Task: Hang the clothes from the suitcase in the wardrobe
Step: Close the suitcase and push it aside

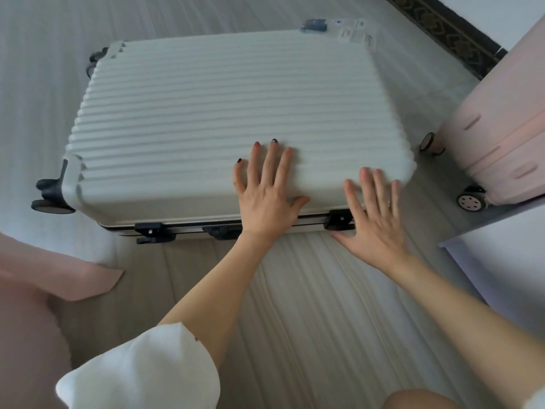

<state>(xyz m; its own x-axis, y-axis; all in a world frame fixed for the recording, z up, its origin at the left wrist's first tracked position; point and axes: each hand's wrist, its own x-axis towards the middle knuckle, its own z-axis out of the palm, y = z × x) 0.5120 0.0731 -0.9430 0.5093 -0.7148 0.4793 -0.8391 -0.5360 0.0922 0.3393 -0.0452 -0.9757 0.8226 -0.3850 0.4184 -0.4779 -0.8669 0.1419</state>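
A white ribbed hard-shell suitcase (224,113) lies flat and closed on the pale wooden floor, its black latches (153,230) facing me along the near edge. My left hand (265,190) rests palm down on the lid near the front edge, fingers spread. My right hand (374,214) hovers at the suitcase's near right corner, fingers spread, its thumb side by the right latch (339,221). No clothes and no wardrobe are in view.
A pink suitcase (507,137) stands upright on wheels at the right, close to the white one. A dark patterned strip (448,31) runs along the floor at the top right. Pink fabric (73,278) lies at the lower left. A white surface (501,261) borders the right.
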